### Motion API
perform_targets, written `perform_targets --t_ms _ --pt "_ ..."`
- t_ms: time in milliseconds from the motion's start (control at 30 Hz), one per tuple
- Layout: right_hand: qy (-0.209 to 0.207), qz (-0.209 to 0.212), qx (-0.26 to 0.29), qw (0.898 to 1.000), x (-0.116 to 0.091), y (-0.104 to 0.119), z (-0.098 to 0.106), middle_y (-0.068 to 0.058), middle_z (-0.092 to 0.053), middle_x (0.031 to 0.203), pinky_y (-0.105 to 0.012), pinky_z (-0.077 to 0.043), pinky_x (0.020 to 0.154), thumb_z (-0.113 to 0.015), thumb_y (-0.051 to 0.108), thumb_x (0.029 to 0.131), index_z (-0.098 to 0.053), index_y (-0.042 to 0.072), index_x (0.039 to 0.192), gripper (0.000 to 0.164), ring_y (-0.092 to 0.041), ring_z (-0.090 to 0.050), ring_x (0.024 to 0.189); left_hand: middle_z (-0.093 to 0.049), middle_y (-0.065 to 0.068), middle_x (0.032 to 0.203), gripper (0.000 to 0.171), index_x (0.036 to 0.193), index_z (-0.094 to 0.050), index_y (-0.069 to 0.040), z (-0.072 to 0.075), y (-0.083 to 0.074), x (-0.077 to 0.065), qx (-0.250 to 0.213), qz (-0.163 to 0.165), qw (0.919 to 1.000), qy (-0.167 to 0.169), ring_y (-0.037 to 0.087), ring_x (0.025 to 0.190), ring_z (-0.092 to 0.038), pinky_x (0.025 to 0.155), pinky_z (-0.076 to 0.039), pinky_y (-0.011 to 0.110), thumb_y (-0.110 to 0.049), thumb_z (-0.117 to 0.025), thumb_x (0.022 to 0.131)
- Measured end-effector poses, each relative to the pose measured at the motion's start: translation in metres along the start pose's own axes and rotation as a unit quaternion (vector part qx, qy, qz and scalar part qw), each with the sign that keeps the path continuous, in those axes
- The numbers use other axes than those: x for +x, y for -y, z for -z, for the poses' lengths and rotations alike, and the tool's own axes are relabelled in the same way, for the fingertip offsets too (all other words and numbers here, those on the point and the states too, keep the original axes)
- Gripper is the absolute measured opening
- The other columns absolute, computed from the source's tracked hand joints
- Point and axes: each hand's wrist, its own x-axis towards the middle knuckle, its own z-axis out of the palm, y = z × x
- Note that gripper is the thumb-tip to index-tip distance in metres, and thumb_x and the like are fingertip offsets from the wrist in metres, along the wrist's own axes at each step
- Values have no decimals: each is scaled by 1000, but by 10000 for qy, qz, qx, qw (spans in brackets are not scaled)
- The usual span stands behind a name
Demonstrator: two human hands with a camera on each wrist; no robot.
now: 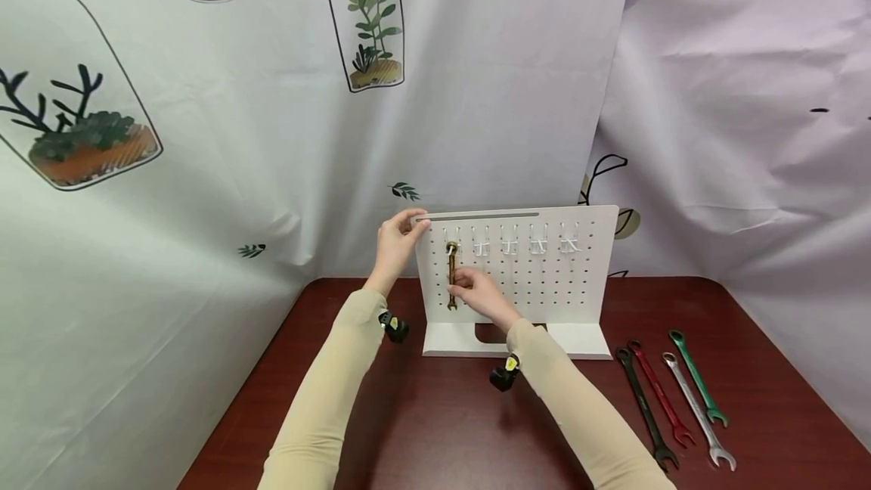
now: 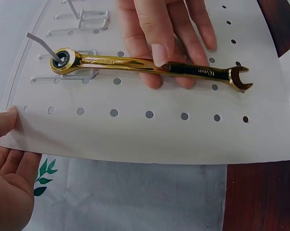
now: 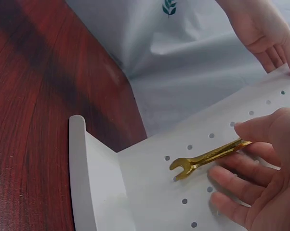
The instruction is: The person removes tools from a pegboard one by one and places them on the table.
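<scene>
A gold combination wrench (image 2: 121, 64) hangs upright against a white pegboard (image 1: 571, 312), its ring end over a white hook (image 2: 41, 42) near the board's upper left. My right hand (image 1: 481, 295) pinches the wrench partway down the shaft, thumb in front and fingers behind. In the right wrist view the wrench's open end (image 3: 184, 167) points away from that hand. My left hand (image 1: 398, 244) grips the top left corner of the pegboard, with the thumb on the front face and the other fingers behind the edge.
Several more white hooks (image 1: 537, 244) run in a row to the right. Black (image 1: 643, 403), red (image 1: 660, 392), silver (image 1: 695, 403) and green (image 1: 697, 376) wrenches lie on the dark red table (image 1: 435, 429), right of the board's base (image 1: 578, 340). A patterned cloth (image 1: 476, 119) hangs behind.
</scene>
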Motion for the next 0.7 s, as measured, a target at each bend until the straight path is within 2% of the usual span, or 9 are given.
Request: perform_targets --t_ms 200,367,567,700 --pt "-168 -7 255 9995 -3 9 -2 -12 -69 121 -49 -48 95 -63 24 101 -63 10 131 33 -29 -63 114 -74 9 105 30 120 -73 -11 1 2 0 -18 29 10000 -47 23 94 -68 81 -53 42 -28 -72 96" --pt "-392 122 870 9954 -1 16 -3 -12 -71 116 -47 -47 97 -58 22 104 -63 8 127 27 -27 -65 108 -74 10 102 30 120 -73 -9 1 2 0 -34 -19 10000 -69 24 93 -69 78 -53 42 -28 -72 96" --pt "-534 155 1203 9912 1 17 -6 -15 -72 111 -32 -49 83 -55 16 106 -63 4 121 22 -25 -69 98 -74 10 103 29 118 -73 -11 0 0 0 1 -10 10000 -87 24 94 -69 80 -53 43 -28 -73 95" --pt "-492 163 1295 9902 1 19 -5 -16 -72 115 -32 -50 80 -54 16 106 -61 2 116 19 -27 -69 100 -74 10 104 27 117 -74 -12 0 -1 0 -11 -7 10000 -86 24 94 -69 81 -54 43 -29 -73 96"
